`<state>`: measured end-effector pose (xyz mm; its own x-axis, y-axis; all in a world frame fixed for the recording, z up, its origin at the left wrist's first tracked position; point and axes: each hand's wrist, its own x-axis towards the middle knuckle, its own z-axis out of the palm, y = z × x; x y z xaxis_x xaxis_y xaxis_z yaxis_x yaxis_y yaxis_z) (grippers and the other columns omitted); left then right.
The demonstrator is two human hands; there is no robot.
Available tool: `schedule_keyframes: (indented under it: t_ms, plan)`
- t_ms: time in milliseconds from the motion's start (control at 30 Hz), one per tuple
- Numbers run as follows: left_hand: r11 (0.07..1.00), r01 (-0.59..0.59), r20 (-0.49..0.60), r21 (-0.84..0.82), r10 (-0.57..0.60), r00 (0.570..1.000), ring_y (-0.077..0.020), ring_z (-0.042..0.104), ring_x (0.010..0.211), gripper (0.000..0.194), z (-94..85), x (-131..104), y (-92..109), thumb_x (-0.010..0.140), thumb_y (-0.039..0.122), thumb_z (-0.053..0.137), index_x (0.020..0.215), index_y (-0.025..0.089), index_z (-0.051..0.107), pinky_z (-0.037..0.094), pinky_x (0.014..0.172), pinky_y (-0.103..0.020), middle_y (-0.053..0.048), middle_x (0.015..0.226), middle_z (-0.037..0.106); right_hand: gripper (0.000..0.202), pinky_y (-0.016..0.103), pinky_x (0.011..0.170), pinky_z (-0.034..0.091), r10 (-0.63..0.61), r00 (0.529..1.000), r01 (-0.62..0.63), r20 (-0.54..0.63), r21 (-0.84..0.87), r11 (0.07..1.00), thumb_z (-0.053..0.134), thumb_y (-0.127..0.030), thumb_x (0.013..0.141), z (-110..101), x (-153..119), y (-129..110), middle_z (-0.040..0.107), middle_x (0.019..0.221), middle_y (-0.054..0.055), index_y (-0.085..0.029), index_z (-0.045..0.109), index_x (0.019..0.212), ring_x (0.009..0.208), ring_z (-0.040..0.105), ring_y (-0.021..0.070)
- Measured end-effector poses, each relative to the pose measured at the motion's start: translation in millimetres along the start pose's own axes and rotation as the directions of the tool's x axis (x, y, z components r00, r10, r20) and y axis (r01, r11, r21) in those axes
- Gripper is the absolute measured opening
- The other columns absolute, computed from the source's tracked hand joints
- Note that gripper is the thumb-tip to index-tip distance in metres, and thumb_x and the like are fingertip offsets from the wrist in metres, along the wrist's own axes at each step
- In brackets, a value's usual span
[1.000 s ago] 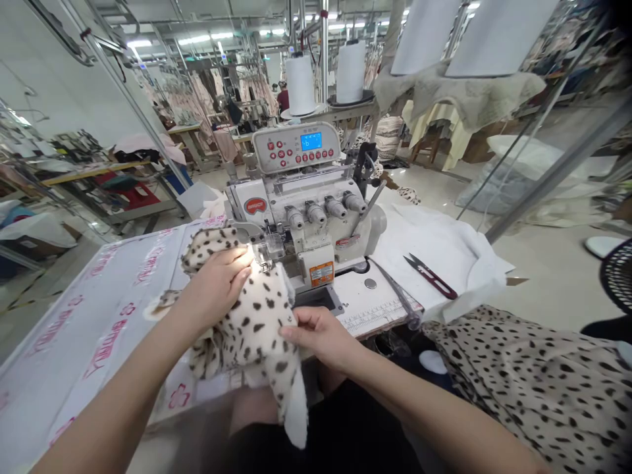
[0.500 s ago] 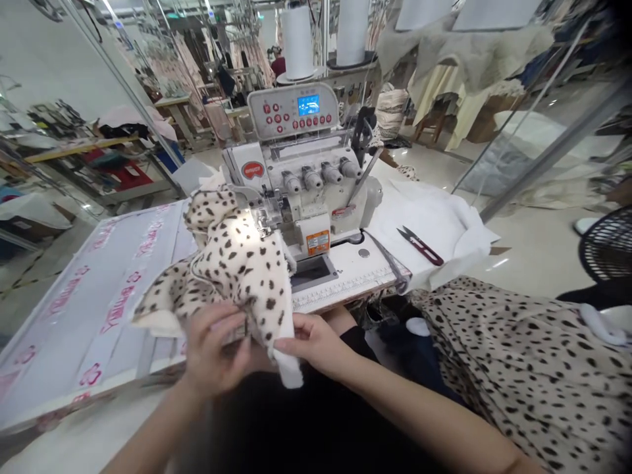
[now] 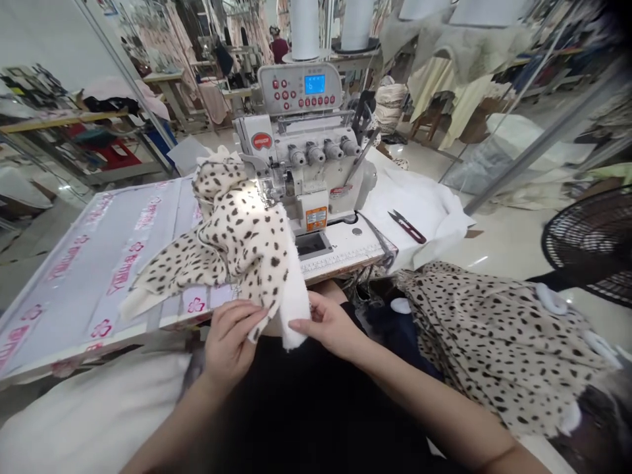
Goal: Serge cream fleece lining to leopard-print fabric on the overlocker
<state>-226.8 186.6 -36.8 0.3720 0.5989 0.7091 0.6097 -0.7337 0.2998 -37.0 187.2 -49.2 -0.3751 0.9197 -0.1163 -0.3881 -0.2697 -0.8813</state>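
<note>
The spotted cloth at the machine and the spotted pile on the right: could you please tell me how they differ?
The cloth looks paler; the pile, more beige. The left hand and right hand hold the cloth; neither touches the pile. Both fabrics carry dark spots.

The blue screen (image 3: 315, 84) on the sewing machine (image 3: 288, 136) shows a character like a 6 or b. Pale lettering on its red oval badge (image 3: 261, 141) is too small to read, as is print on the orange label (image 3: 316, 218). Pink lettering and flower signs mark the table cover (image 3: 99, 276) at left; its words are unclear.
</note>
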Motion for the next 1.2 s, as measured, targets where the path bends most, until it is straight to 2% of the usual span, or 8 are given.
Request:
schedule_keyframes:
  t_ms: [100,233,333,433,600,767,1100,1200]
  plan:
    - [0.998,-0.06,0.024,0.003,0.06,0.998,-0.0165,0.054,0.085,0.029,-12.4,9,20,0.074,0.004,0.054,0.097,0.02,0.058,0.047,0.076,-0.031,-0.003,0.084,0.061,0.025,0.024,0.066,0.05,-0.025,0.999,0.023,-0.022,-0.081,0.996,0.069,-0.029,0.07,12,-13,0,0.061,0.075,-0.001,-0.015,0.058,0.088,0.068,0.059,0.0109]
    - [0.991,-0.13,0.086,0.021,0.128,0.988,-0.0154,0.052,0.083,0.026,-12.0,16,36,0.075,0.004,0.055,0.097,0.017,0.058,0.047,0.076,-0.029,-0.003,0.081,0.061,0.023,0.025,0.064,0.052,-0.031,0.999,0.034,0.029,-0.114,0.993,0.06,-0.037,0.078,24,-27,-5,0.059,0.067,-0.002,-0.015,0.056,0.081,0.059,0.059,0.0095]
    - [0.989,-0.142,0.116,0.04,0.136,0.984,-0.0165,0.053,0.085,0.028,-6.0,14,37,0.078,0.003,0.051,0.102,0.015,0.057,0.048,0.076,-0.032,-0.005,0.085,0.061,0.028,0.022,0.056,0.05,0.008,1.0,-0.003,0.03,-0.139,0.99,0.055,-0.041,0.081,23,-32,-7,0.058,0.063,-0.001,-0.013,0.055,0.079,0.053,0.057,0.0085]
    - [0.991,-0.128,0.128,0.035,0.123,0.984,-0.0175,0.053,0.087,0.029,-4.0,9,36,0.078,0.002,0.052,0.103,0.015,0.057,0.047,0.076,-0.034,-0.006,0.086,0.061,0.03,0.017,0.047,0.043,0.028,0.999,-0.021,0.035,-0.187,0.982,0.051,-0.041,0.084,18,-36,-7,0.058,0.063,0.0,-0.013,0.053,0.074,0.048,0.052,0.006]
    - [0.994,-0.105,0.118,-0.035,0.109,0.987,-0.0177,0.053,0.085,0.024,-8.0,11,38,0.073,0.0,0.058,0.093,0.014,0.06,0.046,0.074,-0.034,-0.005,0.082,0.062,0.033,0.015,0.042,0.033,0.071,0.996,-0.055,0.06,-0.233,0.971,0.045,-0.04,0.088,14,-42,-10,0.054,0.056,-0.002,-0.014,0.049,0.067,0.043,0.042,0.0038]
    - [0.99,-0.143,0.146,-0.017,0.144,0.979,-0.0167,0.055,0.084,0.023,-8.9,15,40,0.075,0.0,0.056,0.092,0.014,0.061,0.044,0.078,-0.035,-0.004,0.083,0.064,0.033,0.016,0.039,0.026,0.108,0.992,-0.091,0.059,-0.241,0.966,0.045,-0.039,0.087,12,-42,-11,0.049,0.049,-0.004,-0.014,0.048,0.065,0.04,0.036,0.0038]
    - [0.985,-0.169,0.194,-0.024,0.17,0.966,-0.0153,0.056,0.084,0.018,-10.9,17,41,0.077,0.004,0.055,0.091,0.015,0.059,0.04,0.085,-0.037,-0.002,0.081,0.065,0.032,0.015,0.037,0.025,0.15,0.987,-0.138,0.056,-0.182,0.974,0.048,-0.038,0.084,10,-39,-11,0.05,0.047,-0.004,-0.014,0.047,0.062,0.037,0.036,0.0034]
    - [0.984,-0.176,0.22,-0.03,0.179,0.959,-0.0161,0.056,0.084,0.017,-10.5,18,42,0.077,0.004,0.055,0.091,0.014,0.059,0.039,0.084,-0.037,-0.003,0.082,0.065,0.032,0.015,0.036,0.025,0.164,0.985,-0.157,0.062,-0.106,0.982,0.049,-0.038,0.082,9,-36,-8,0.052,0.046,-0.003,-0.014,0.048,0.061,0.035,0.036,0.0032]
